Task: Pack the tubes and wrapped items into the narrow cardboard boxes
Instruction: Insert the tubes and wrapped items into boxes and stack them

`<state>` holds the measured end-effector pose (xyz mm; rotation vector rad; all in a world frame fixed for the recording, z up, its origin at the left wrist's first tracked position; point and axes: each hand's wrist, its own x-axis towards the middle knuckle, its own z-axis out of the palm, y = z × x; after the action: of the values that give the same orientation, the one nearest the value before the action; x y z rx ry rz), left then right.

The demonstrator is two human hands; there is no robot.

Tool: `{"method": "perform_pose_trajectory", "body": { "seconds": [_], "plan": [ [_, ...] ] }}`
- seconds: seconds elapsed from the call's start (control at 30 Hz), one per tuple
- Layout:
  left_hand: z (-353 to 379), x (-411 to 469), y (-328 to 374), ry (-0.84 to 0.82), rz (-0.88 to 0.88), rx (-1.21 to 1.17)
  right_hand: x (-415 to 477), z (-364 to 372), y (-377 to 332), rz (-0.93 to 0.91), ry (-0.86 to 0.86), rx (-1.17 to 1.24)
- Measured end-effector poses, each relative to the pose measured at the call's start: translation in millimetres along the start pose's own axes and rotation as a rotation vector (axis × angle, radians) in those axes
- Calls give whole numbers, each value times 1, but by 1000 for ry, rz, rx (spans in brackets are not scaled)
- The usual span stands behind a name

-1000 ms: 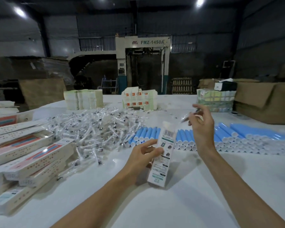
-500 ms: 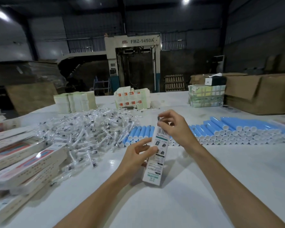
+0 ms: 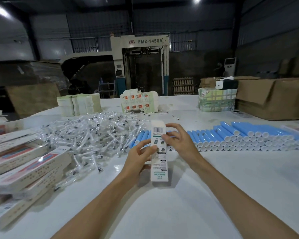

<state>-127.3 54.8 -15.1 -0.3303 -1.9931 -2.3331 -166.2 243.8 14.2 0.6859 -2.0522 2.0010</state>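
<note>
Head view, described from nearest to farthest. Two bare forearms reach in over the white table (image 3: 214,190). The left hand (image 3: 136,163) grips the middle of a narrow box (image 3: 159,157), with the thumb on the printed face and the fingers wrapped behind the left edge. The box stands upright between the hands with the barcode uppermost and the top flap raised. Whether its lower end touches the table cannot be told.

The right hand (image 3: 179,144) holds the upper part of the box. Its thumb lies on the printed face below the barcode, and its fingers curve round the right edge, the index finger arching toward the open top. One second earlier this hand was raised well clear of the box, to the right, pinching a small wrapped piece. Half a second ago it had reached the mouth of the box. That piece is no longer seen. The left hand's grip is unchanged.

At the left edge lies a slanted stack of closed boxes (image 3: 29,169). Behind the hands spreads a heap of wrapped items (image 3: 90,135) in clear film. To its right is a row of blue tubes (image 3: 240,137), white ends toward the camera. Farther back on the table stand bundles of flat cartons (image 3: 139,102). Brown cardboard cases (image 3: 269,97) sit at the far right. Beyond the table is a machine (image 3: 140,54) marked FMZ-1450A.
</note>
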Motion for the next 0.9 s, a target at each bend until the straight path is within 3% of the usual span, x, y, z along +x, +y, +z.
{"method": "perform_pose_trajectory", "body": {
  "seconds": [0.43,0.77,0.9],
  "plan": [
    [-6,1,-1,-61,144,183,-4,4,10,-22,-55,41],
    [-15,1,2,-88,92,234,-6,-2,10,39,-246,33],
    [-12,1,3,-115,53,250,-1,-2,12,78,-72,116]
  ]
}}
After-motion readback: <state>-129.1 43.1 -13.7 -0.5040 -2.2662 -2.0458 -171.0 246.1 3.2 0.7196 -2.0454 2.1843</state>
